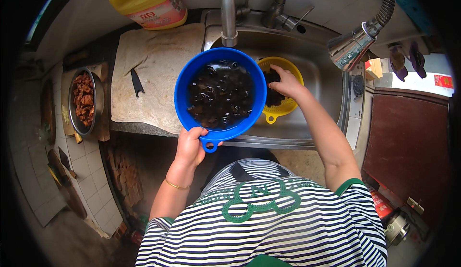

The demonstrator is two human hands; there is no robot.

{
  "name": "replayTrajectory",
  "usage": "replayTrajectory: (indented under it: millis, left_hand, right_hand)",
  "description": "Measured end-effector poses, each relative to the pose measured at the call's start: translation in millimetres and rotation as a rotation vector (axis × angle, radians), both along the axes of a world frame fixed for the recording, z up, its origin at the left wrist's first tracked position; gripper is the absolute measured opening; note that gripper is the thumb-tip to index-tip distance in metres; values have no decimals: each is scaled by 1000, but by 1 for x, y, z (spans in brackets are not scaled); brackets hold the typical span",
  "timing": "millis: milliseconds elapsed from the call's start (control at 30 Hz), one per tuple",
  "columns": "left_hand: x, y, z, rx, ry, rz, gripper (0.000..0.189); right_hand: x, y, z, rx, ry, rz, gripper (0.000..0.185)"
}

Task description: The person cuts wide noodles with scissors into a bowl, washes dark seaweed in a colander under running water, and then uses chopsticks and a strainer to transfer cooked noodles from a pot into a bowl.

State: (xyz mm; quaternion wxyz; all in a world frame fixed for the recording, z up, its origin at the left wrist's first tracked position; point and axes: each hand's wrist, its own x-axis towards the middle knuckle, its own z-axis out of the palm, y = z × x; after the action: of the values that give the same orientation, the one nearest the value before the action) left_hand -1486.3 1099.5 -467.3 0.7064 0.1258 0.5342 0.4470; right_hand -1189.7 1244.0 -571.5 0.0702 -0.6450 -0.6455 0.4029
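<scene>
My left hand (191,144) grips the near rim of a round blue plastic basin (179,97), just beside its ring-shaped tab. Water and dark pieces of food, perhaps wood ear fungus (221,94), fill the basin, which covers part of the steel sink's left side. My right hand (287,81) reaches into a yellow plastic colander (293,105) inside the sink. Its fingers are on a dark clump of similar food (274,97); whether they hold any is hard to tell. The blue basin hides the colander's left edge.
Above the basin hangs a steel spout (229,18); a flexible spray tap (354,45) leans in from the right. On the left, a cloth (158,61) bears a black plastic piece (137,83). A yellow jug (155,6) and a metal bowl of reddish-brown meat (83,99) stand beyond it.
</scene>
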Motion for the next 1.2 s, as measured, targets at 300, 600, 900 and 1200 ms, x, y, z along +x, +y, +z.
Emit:
replayTrajectory:
  millis: [300, 600, 900, 1200]
  left_hand:
    - [6, 1, -1, 1, -58, -3, 33]
    - [-22, 11, 26, 23, -45, 68, 30]
    - [-102, 40, 22, -9, 87, 46, 22]
    - [-161, 71, 10, -23, 171, -74, 19]
  right_hand:
    - [-31, -28, 145, 324, 355, 169, 31]
    - [-181, -20, 133, 436, -161, 737, 78]
    - [-272, 8, 109, 129, -112, 779, 47]
    - [-290, 44, 130, 189, -32, 632, 26]
